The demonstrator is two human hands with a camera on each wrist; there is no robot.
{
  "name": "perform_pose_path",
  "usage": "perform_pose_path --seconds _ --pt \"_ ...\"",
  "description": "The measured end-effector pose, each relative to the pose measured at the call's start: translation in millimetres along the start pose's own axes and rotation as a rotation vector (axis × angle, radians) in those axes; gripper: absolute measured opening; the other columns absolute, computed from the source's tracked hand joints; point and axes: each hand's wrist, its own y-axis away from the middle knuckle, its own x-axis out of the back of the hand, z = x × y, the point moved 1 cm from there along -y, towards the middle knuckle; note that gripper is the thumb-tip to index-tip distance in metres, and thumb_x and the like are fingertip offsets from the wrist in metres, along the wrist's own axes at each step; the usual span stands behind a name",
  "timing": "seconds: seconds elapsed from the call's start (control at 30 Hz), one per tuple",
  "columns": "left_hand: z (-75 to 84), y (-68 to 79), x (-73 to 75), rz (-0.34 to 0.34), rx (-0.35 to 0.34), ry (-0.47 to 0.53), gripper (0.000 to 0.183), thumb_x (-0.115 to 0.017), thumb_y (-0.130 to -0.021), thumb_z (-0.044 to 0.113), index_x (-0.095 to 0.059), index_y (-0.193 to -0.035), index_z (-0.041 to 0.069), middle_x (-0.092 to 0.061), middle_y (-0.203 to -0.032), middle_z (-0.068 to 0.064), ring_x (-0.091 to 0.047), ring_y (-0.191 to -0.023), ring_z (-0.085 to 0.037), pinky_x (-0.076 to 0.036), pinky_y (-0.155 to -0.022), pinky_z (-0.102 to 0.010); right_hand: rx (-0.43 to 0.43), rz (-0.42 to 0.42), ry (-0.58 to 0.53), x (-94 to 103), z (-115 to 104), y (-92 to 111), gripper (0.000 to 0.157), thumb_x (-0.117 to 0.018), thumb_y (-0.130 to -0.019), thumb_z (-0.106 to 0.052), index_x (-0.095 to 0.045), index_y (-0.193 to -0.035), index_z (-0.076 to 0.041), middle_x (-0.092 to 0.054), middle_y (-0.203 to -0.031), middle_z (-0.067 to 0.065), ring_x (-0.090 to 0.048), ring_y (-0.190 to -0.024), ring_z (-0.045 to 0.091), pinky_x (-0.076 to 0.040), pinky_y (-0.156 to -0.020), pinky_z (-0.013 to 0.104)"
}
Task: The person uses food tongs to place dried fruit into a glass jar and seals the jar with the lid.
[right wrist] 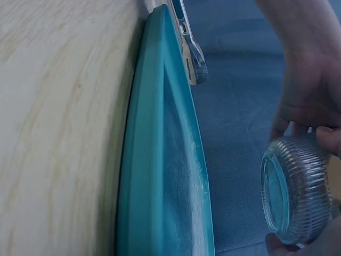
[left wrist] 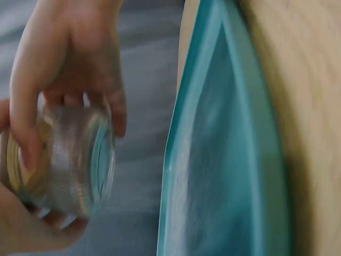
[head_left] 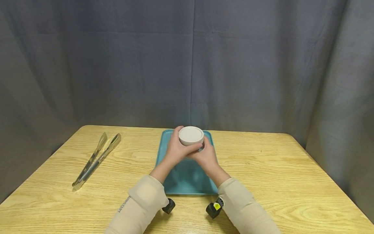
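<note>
A small ribbed glass jar [right wrist: 303,186] with a pale lid [head_left: 191,134] is held up above the teal tray [head_left: 187,182]. My left hand [head_left: 179,148] grips its left side, the thumb across the near side. From the right, my right hand [head_left: 206,156] holds the jar as well. In the left wrist view the clear jar [left wrist: 74,160] lies between both hands, its base apart from the tray. The palms hide part of its sides.
Metal tongs [head_left: 96,162] lie spread on the wooden table [head_left: 263,175], left of the tray. Grey curtains [head_left: 140,71] hang behind the table and at both sides.
</note>
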Motion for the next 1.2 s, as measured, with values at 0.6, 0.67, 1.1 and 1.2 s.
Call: perform_pose_path --seconds 0.6,0.67,1.1,1.2 --pt "-8.9 -20.1 41.8 -0.504 0.117 0.266 0.083 -0.074 -0.067 0.018 -0.026 -0.135 0.017 -0.036 -0.125 -0.008 -0.033 -0.113 -0.024 -0.025 -0.090 -0.047 -0.030 -0.134 -0.055 4.7 -9 3 0.076 -0.077 -0.063 -0.015 -0.037 -0.127 -0.008 -0.043 -0.120 0.007 -0.040 -0.107 0.021 -0.038 -0.082 0.040" --pt "-8.9 -16.3 39.6 -0.436 0.096 0.236 0.085 -0.074 -0.067 0.022 -0.024 -0.136 0.016 -0.035 -0.127 -0.007 -0.031 -0.115 -0.023 -0.026 -0.090 -0.048 -0.030 -0.116 -0.048 4.5 -9 2 0.078 -0.077 -0.062 -0.015 -0.036 -0.127 -0.008 -0.043 -0.120 0.007 -0.040 -0.107 0.021 -0.038 -0.082 0.039" --pt "14.7 13.4 -14.8 0.189 -0.011 -0.219 0.100 -0.072 -0.057 0.052 -0.025 -0.132 0.005 -0.036 -0.123 -0.014 -0.036 -0.108 -0.029 -0.034 -0.082 -0.044 0.078 0.105 0.183 3.6 -5 2 0.066 -0.071 -0.067 -0.012 -0.041 -0.124 -0.004 -0.051 -0.115 0.015 -0.046 -0.105 0.029 -0.036 -0.084 0.041" --pt "14.7 12.7 -22.1 0.256 0.008 -0.254 0.097 -0.072 -0.057 0.052 -0.029 -0.130 0.005 -0.040 -0.120 -0.014 -0.038 -0.106 -0.030 -0.034 -0.080 -0.045 0.059 0.137 0.214 2.7 -5 3 0.060 -0.067 -0.070 -0.014 -0.041 -0.124 -0.006 -0.052 -0.114 0.015 -0.047 -0.103 0.030 -0.038 -0.082 0.042"
